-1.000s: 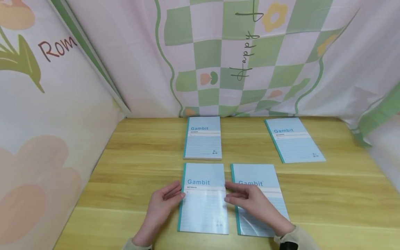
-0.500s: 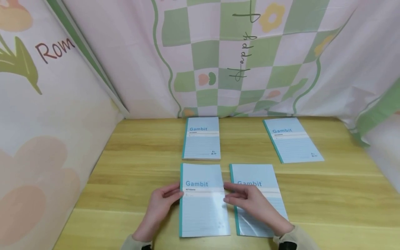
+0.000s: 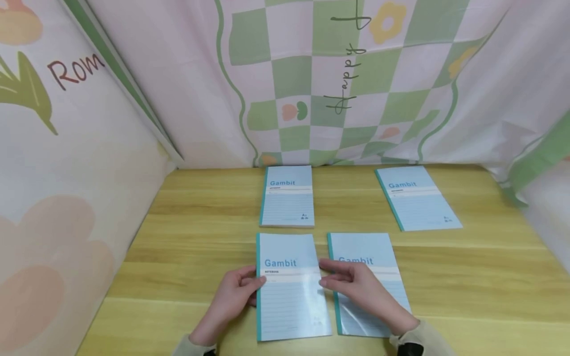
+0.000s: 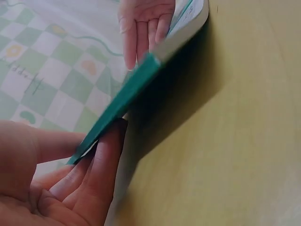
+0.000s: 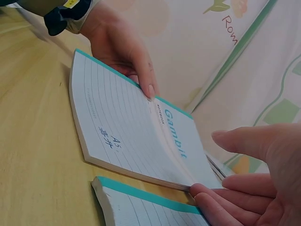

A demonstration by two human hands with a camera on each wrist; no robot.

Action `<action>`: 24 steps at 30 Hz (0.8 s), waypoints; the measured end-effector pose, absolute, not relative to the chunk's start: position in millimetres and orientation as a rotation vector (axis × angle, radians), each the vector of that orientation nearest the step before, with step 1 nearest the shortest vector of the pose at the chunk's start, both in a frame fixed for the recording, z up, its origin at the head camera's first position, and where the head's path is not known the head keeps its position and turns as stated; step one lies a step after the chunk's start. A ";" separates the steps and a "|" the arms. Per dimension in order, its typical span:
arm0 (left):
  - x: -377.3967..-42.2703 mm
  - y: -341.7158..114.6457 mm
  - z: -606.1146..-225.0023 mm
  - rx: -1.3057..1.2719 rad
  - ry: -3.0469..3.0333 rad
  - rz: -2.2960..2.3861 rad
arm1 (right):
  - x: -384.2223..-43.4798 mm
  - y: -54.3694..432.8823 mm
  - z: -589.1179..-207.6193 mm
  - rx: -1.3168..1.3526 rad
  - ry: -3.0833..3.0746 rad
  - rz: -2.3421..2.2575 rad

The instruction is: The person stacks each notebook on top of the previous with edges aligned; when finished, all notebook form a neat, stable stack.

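Note:
A pale blue "Gambit" notebook [image 3: 291, 306] with a teal spine is tilted up off the table at the near middle. My left hand [image 3: 233, 294] pinches its spine edge, thumb on the cover and fingers beneath. In the left wrist view the spine [image 4: 120, 103] slants above a dark shadow. On the opposite side, my right hand [image 5: 263, 183] has its fingertips right at the notebook's right edge, fingers fairly straight and thumb raised apart from the cover. Under that hand, a second matching notebook [image 3: 367, 247] lies on the table, partly covered by the hand and wrist.
Two more of these notebooks lie toward the back of the wooden table [image 3: 178, 247]: one upright-facing notebook [image 3: 289, 202] behind the held one, and a slanted notebook [image 3: 418, 200] at the back right. A checkered curtain [image 3: 294, 74] hangs along the far edge; a printed cloth [image 3: 89, 173] borders the left.
The held notebook has been raised and drawn slightly nearer at its lower end. My left thumb has moved onto the cover with fingers under the spine. The right hand has hardly moved.

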State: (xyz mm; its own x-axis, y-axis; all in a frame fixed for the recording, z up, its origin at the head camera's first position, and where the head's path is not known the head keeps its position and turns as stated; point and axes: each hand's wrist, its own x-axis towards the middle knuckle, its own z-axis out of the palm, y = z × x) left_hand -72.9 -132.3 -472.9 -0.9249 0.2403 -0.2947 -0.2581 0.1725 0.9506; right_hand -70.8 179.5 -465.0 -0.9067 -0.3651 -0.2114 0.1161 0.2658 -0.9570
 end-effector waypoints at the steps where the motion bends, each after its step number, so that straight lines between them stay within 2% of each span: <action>1: -73.0 -132.3 -473.0 -0.017 2.074 1.806 | -70.9 179.4 -464.9 -0.217 2.156 -1.679; 24: -83.9 -129.3 -467.9 -0.092 2.050 1.900 | -74.3 177.7 -465.7 -0.114 2.165 -1.695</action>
